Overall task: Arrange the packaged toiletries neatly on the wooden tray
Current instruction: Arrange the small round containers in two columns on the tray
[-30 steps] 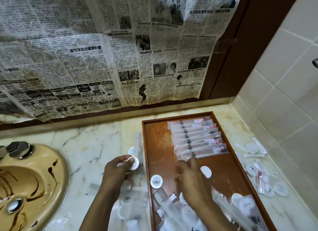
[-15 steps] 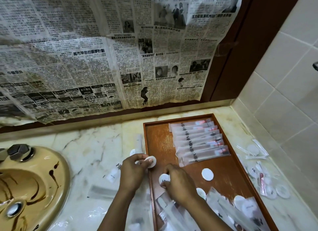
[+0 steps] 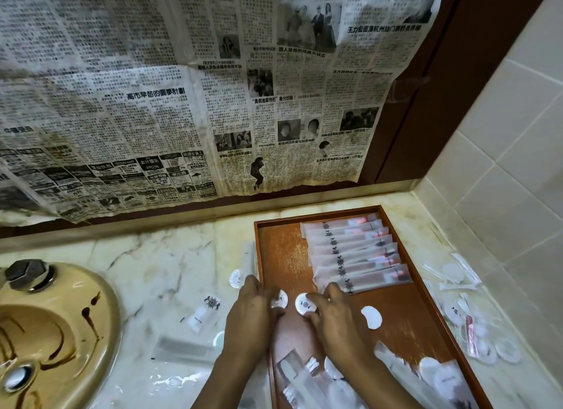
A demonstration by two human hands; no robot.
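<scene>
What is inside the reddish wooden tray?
Visible: a fanned row of long frosted packets at the back, three small round white packets mid-tray, two gripped by left hand and right hand, jumbled clear packets nearest. Anything under the hands is hidden.

We are seeing a reddish-brown rectangular wooden tray (image 3: 283,256), a white round disc (image 3: 305,304) with dark emblem, a cream grey-veined marble counter (image 3: 152,265).

left hand (image 3: 253,314) | carries its round white packet (image 3: 278,299) off the marble counter (image 3: 152,271) onto the brown wooden tray (image 3: 283,256) | right hand (image 3: 335,314) | sets second round white packet (image 3: 304,304) just beside it
</scene>
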